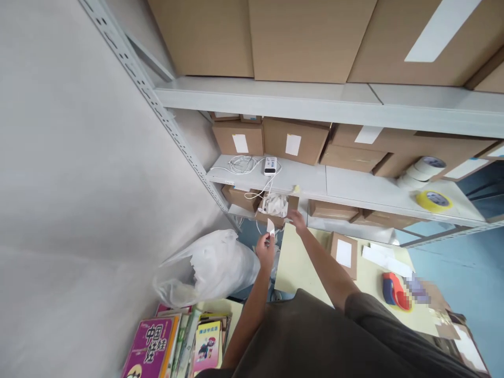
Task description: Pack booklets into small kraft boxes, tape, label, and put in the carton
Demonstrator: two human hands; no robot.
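Observation:
My left hand (266, 249) is closed on a small white slip of paper (270, 227), which sticks up from the fingertips. Just beyond it, on the lower shelf, stands an open cardboard box (271, 219) filled with crumpled white paper (274, 203). My right hand (296, 219) is at the right side of this box, fingers stretched towards its edge; whether they touch it I cannot tell. Above the box, a white device (270, 166) with a dark end and a coiled white cable (241, 165) lies on the middle shelf.
A pale table (291, 262) holds a flat carton (343, 255) and a red-and-blue tape dispenser (395, 290). Tape rolls (433, 200) sit on the shelf at right. A white plastic bag (224, 262) and stacked books (149, 344) are at left. Large cartons (311, 37) fill the upper shelf.

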